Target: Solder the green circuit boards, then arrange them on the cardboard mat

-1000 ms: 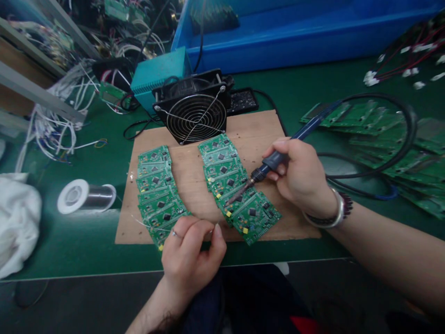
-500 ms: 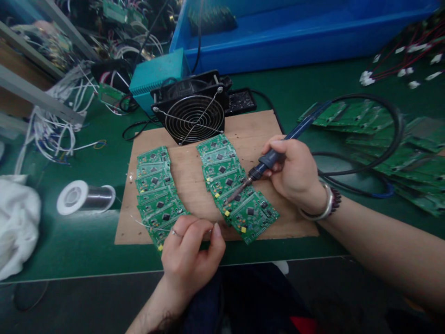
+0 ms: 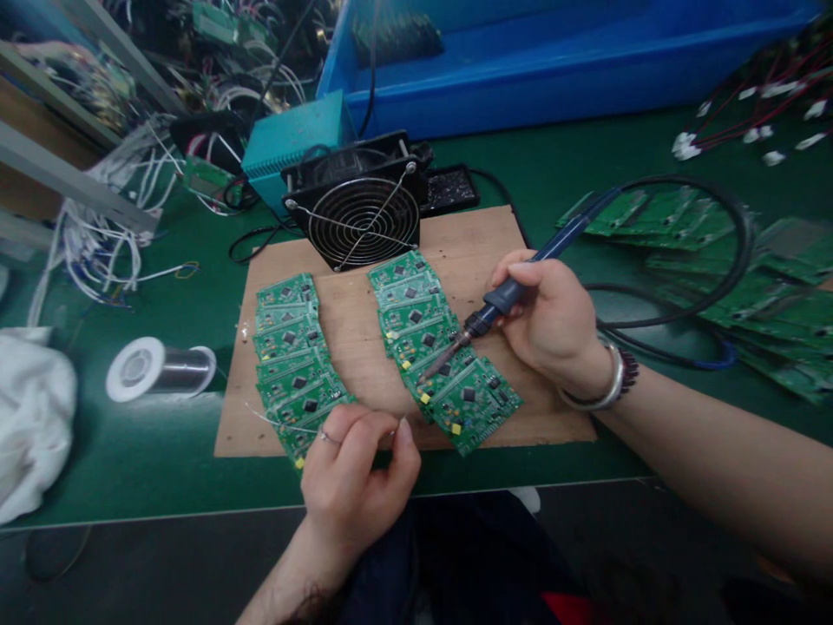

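Gripping a blue soldering iron (image 3: pixel 514 291), the right hand (image 3: pixel 550 321) rests its tip on the near circuit boards (image 3: pixel 449 382) of the right-hand row on the wooden board (image 3: pixel 482 243). Fingers of the left hand (image 3: pixel 355 482) pinch thin solder wire (image 3: pixel 273 420) running from the spool (image 3: pixel 160 369).

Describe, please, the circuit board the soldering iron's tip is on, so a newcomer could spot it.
On the brown wooden board before the black fan lie two overlapping rows of green circuit boards. In the right row, it is the second-nearest board; alone, it has the soldering iron tip on it.
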Tool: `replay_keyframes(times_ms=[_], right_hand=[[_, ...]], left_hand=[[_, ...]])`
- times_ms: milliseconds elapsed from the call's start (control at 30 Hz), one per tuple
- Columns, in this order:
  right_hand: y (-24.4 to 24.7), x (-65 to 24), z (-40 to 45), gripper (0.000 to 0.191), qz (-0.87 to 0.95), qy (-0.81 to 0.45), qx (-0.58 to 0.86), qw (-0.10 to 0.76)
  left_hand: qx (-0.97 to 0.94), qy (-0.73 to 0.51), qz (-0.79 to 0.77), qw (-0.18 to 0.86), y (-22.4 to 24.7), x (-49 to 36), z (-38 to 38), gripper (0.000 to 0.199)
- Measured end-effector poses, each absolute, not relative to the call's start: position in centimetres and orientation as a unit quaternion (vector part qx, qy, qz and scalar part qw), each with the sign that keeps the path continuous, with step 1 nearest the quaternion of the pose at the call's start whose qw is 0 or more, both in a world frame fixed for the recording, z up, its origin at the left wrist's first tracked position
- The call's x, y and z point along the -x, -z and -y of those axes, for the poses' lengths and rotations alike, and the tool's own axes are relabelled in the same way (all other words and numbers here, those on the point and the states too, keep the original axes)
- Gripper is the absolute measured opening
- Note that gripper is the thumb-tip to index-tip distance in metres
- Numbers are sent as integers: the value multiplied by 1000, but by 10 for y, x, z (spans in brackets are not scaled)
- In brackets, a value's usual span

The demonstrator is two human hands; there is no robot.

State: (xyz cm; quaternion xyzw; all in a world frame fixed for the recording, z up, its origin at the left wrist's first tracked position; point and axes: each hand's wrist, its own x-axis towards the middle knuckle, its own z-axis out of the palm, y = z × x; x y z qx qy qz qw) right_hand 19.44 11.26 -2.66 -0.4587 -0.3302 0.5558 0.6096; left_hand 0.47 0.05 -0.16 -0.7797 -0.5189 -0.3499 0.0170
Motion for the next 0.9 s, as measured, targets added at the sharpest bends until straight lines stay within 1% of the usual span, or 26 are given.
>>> replay_keyframes(times_ms=[233,400,700,767,900], right_hand=[[27,-200,-115,18,304,-575,442,617],[24,-206,-116,20,328,-567,439,614],[26,-207,-112,26,385,-547,433,604],[25,-206,-112,26,387,-546,429,607],[22,-202,-111,19,377,-537,433,618]], left_hand=[[784,353,511,14,2,-4,-1,16],[796,343,499,8,3,-3,-1,15],[819,372,428,-86,-6,4,13,13],[826,354,431,-81,-5,2,13,12],[832,328,445,-46,2,-5,7,14]])
